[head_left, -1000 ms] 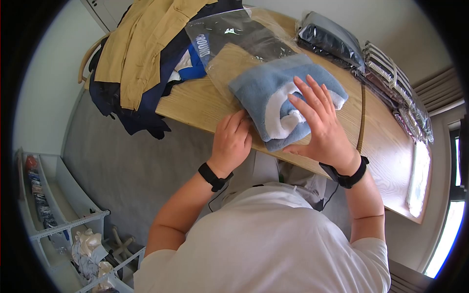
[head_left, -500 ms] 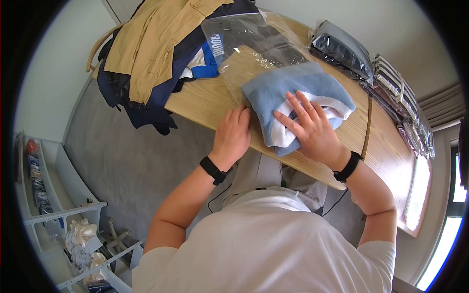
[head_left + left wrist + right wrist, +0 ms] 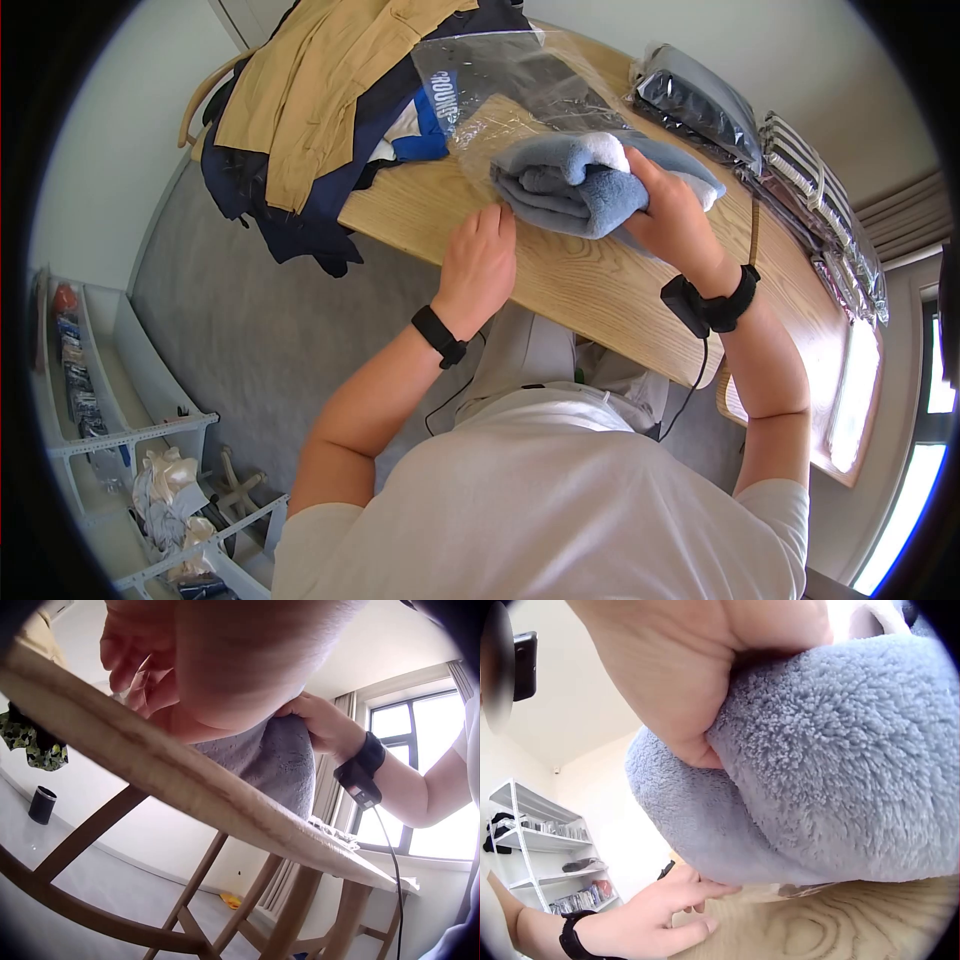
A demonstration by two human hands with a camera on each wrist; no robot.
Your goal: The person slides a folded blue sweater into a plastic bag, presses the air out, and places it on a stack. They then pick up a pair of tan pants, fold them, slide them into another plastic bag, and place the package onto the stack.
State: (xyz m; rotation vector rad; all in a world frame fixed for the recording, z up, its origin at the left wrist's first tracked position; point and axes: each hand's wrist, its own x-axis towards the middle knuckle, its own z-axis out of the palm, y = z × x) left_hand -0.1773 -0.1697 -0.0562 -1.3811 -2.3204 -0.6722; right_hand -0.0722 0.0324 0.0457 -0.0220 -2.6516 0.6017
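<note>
A folded blue fleece piece with white trim [image 3: 600, 190] lies on the wooden table in the head view, its near side lifted and doubled back. My right hand [image 3: 675, 215] grips that raised fold at its right end; the right wrist view has the fleece [image 3: 840, 765] close up under the hand [image 3: 697, 667]. My left hand [image 3: 478, 260] is at the table's front edge, left of the fleece, its fingertips pinching the rim of a clear plastic bag [image 3: 520, 80]. The bag lies flat behind and beside the fleece.
Tan trousers [image 3: 320, 80] and dark clothes are heaped at the table's back left. Bagged garments [image 3: 700, 100] line the far right side, with a striped one [image 3: 810, 165] among them. White shelving [image 3: 130, 440] stands at the lower left.
My right hand has gone from lying flat on the fleece to gripping its edge, and that near part has been lifted and turned away from me. The left hand has barely moved.
</note>
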